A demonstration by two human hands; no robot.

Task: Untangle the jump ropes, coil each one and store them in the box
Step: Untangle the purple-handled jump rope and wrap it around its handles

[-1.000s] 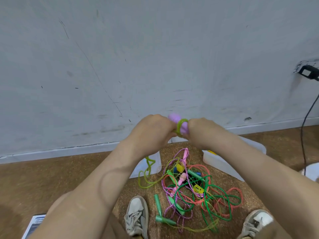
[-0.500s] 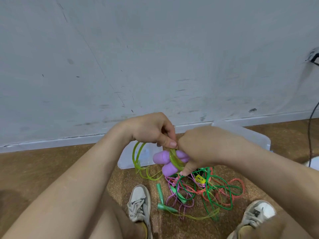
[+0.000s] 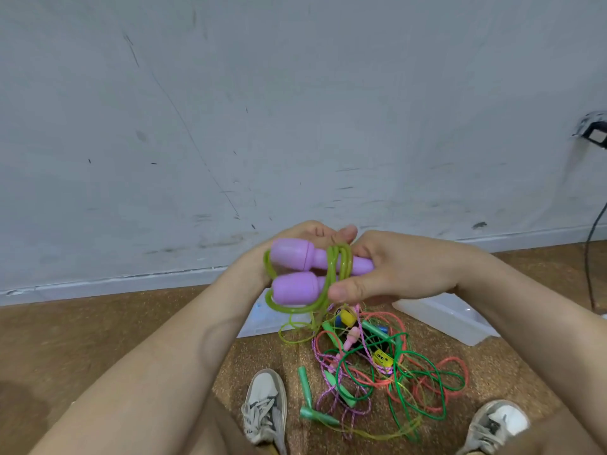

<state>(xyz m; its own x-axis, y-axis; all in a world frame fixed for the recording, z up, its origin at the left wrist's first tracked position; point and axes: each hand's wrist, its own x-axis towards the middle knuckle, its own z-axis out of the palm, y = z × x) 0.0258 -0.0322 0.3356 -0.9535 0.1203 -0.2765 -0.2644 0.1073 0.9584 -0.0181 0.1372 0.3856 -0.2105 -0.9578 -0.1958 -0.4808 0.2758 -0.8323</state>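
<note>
Wall (image 3: 295, 93), grey and scuffed, filled the upper half of the view, with a brown floor (image 3: 82, 339) beneath it. Both bare forearms reached forward and met in front of the skirting. On the floor behind the hands lay a translucent plastic box (image 3: 453, 320), partly hidden by the right forearm, with a second translucent piece (image 3: 259, 320) to its left; whether that was a lid could not be told. Nearer the person, between two pale shoes (image 3: 266, 402), sprawled a tangle of jump ropes (image 3: 394, 379) in green, orange, pink and yellow, with green handles (image 3: 307, 389) at its left edge. The right hand (image 3: 400, 267) held the slim ends of two purple handles (image 3: 295, 254), its grip closed on them, thumb pressed over the front and fingers behind. The left hand (image 3: 312, 233) sat behind the fat ends, palm towards the camera; how far its grip was closed could not be told, since the handles covered most of it. The handles lay one above the other, raised above the tangle and outside the box. A yellow-green rope (image 3: 341, 267) was wound several turns round their necks, and loose loops of it hung below towards the pile
</note>
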